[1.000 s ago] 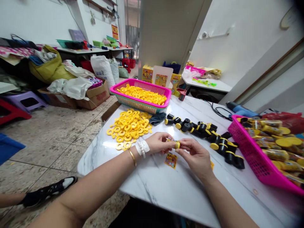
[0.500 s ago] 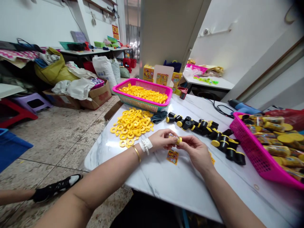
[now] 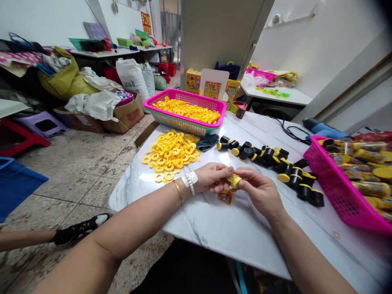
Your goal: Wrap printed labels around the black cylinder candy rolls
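1. Table: We work at the marble-patterned table (image 3: 214,234). Our view of it has shifted slightly over the last half second; the stock around the hands shows no clear rearrangement.

2. Baskets: On our right, the pink mesh basket (image 3: 343,204) holds printed yellow cylinders (image 3: 370,188). At the far left, the pink-rimmed basket (image 3: 183,119) holds yellow ring pieces (image 3: 183,109).

3. Loose stock: A heap of yellow rings (image 3: 171,151) lies in front of the far basket, with a dark cloth (image 3: 208,141) beside it. Black cylinders with yellow ends (image 3: 295,179) run in a loose band toward the right basket.

4. Hands: Our left hand (image 3: 214,176) holds one end of the small yellow piece (image 3: 234,180) in a narrow pinch, thumb on top. Our right hand (image 3: 263,192) grips the other end between thumb and fingers. Neither hand is spread wide.

5. Printed card: The printed card (image 3: 225,197) lies on the table just below the left fingers. It showed whole half a second ago; the fingers now cover its upper edge.

6. Piece in hand: It is between both hands, above the table. More of its glossy yellow surface faces us than before. We judge this as a turn or adjustment in the grip, with handling unfinished. We cannot tell whether its parts are fully seated.
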The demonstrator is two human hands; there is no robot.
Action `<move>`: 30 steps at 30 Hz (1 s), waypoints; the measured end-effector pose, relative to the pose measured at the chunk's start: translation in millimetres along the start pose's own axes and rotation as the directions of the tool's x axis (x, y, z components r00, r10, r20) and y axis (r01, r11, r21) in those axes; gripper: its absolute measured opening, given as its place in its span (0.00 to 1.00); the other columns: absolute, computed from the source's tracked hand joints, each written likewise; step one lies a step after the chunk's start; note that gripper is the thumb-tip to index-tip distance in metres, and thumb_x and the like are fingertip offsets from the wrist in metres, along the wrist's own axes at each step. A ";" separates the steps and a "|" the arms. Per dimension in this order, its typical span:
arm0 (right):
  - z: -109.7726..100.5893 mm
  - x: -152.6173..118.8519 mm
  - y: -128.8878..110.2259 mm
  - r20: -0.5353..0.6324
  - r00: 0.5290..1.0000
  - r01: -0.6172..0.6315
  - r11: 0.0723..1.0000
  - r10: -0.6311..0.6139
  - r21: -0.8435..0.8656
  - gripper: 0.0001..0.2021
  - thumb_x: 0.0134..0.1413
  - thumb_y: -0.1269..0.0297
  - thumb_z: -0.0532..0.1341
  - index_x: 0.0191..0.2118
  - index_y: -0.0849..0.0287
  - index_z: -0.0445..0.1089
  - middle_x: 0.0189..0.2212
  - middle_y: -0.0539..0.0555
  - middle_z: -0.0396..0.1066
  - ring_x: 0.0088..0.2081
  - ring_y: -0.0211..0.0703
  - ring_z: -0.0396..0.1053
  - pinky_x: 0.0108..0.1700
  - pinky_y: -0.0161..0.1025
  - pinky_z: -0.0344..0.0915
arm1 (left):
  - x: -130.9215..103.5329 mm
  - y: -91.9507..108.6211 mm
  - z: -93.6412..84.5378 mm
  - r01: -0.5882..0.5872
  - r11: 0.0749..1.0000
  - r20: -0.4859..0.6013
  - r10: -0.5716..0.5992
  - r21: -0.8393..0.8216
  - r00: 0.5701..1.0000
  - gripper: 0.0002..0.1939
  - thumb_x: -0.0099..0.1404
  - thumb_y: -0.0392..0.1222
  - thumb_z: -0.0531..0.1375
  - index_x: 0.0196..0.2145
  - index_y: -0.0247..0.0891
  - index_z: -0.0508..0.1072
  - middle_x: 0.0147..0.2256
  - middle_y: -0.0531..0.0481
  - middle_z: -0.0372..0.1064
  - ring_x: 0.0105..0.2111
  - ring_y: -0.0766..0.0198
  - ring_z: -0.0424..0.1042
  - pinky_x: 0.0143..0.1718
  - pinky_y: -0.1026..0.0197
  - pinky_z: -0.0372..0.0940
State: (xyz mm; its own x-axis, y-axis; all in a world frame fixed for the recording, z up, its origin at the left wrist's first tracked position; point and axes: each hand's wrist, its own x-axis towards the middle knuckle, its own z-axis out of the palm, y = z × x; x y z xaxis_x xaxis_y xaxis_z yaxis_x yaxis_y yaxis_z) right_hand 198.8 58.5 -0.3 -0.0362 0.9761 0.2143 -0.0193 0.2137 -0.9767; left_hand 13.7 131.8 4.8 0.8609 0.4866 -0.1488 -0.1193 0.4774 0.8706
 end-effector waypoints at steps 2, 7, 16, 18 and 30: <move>2.1 -2.1 -0.7 -0.033 0.996 0.080 0.995 -0.082 -0.058 0.07 0.51 0.66 0.71 0.38 0.54 0.80 0.36 0.52 0.73 0.32 0.41 0.75 0.33 0.38 0.77 | 0.4 0.5 0.1 0.012 1.000 0.009 -0.012 -0.002 1.000 0.30 0.53 0.65 0.67 0.36 0.33 0.69 0.20 0.51 0.71 0.12 0.73 0.61 0.11 0.71 0.49; 11.7 -7.1 -1.8 -0.174 0.978 0.094 0.989 -0.113 -0.114 0.02 0.51 0.67 0.70 0.33 0.54 0.79 0.28 0.49 0.72 0.27 0.40 0.75 0.30 0.39 0.77 | 0.8 2.1 2.8 0.118 0.992 -0.111 -0.112 0.045 0.987 0.31 0.58 0.68 0.60 0.31 0.31 0.69 0.17 0.51 0.68 0.09 0.73 0.58 0.10 0.70 0.47; 10.9 -6.2 2.3 -0.136 0.980 0.134 0.987 -0.145 -0.084 0.08 0.48 0.69 0.72 0.36 0.50 0.80 0.39 0.51 0.69 0.38 0.41 0.73 0.35 0.40 0.80 | -0.8 2.7 3.3 0.128 0.992 -0.052 -0.129 -0.006 0.990 0.30 0.58 0.68 0.61 0.31 0.32 0.70 0.16 0.53 0.67 0.09 0.73 0.56 0.10 0.69 0.45; 10.5 -7.1 5.0 -0.169 0.981 0.099 0.995 -0.095 0.015 0.08 0.47 0.70 0.72 0.34 0.50 0.80 0.38 0.50 0.68 0.34 0.39 0.73 0.31 0.41 0.80 | -0.8 3.6 3.0 0.112 0.994 -0.038 -0.113 -0.015 0.993 0.30 0.54 0.66 0.65 0.32 0.32 0.71 0.19 0.53 0.69 0.11 0.74 0.59 0.12 0.69 0.48; 6.1 -8.5 2.5 -0.121 0.986 0.105 0.993 -0.111 -0.057 0.07 0.50 0.68 0.71 0.37 0.51 0.79 0.38 0.50 0.67 0.28 0.39 0.74 0.27 0.41 0.79 | -0.2 1.5 7.6 0.023 0.994 -0.059 -0.030 -0.110 0.998 0.26 0.55 0.60 0.68 0.31 0.30 0.71 0.20 0.54 0.66 0.13 0.76 0.57 0.13 0.69 0.45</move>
State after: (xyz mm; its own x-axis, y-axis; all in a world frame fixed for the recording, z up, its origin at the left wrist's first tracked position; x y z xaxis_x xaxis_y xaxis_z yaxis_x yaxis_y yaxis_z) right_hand 192.9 50.4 -4.6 0.0872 0.9438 0.3188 0.0339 0.3170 -0.9478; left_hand 17.1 126.8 9.7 0.8333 0.5145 -0.2022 -0.1531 0.5663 0.8099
